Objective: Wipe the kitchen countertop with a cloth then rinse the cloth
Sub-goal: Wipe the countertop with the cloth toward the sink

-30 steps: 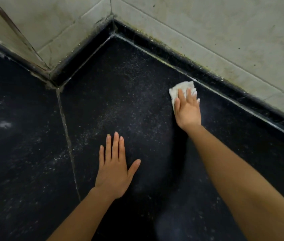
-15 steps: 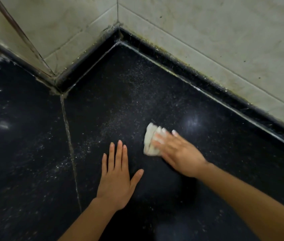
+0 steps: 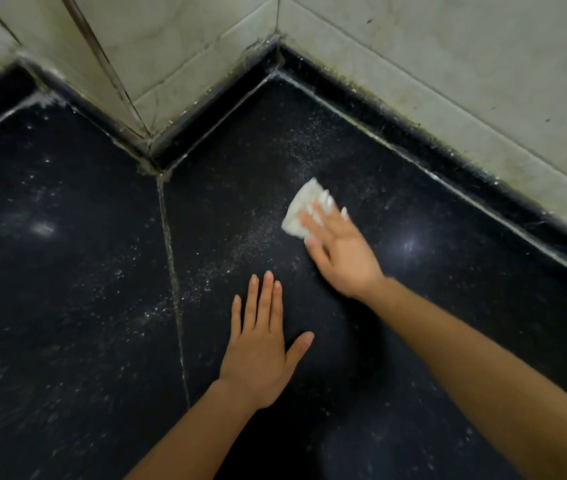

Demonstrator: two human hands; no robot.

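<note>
On the black countertop [image 3: 67,306], your right hand [image 3: 341,252] is pressing the white cloth [image 3: 298,210] flat with straight fingers, beside the dusty streak [image 3: 251,244]. Your left hand [image 3: 261,351] is resting palm-down, fingers extended, holding nothing, right of the seam [image 3: 172,265].

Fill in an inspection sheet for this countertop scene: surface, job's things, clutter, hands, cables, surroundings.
Surface: black countertop, white specks left of the cloth; grouted seam.
Job's things: white cloth, bunched, under the right fingers.
Clutter: nothing seen.
Hands: left hand flat on the counter, empty; right hand presses the cloth, fingers straight.
Cables: nothing seen.
Surroundings: stained pale tiled wall, meeting in a corner.
</note>
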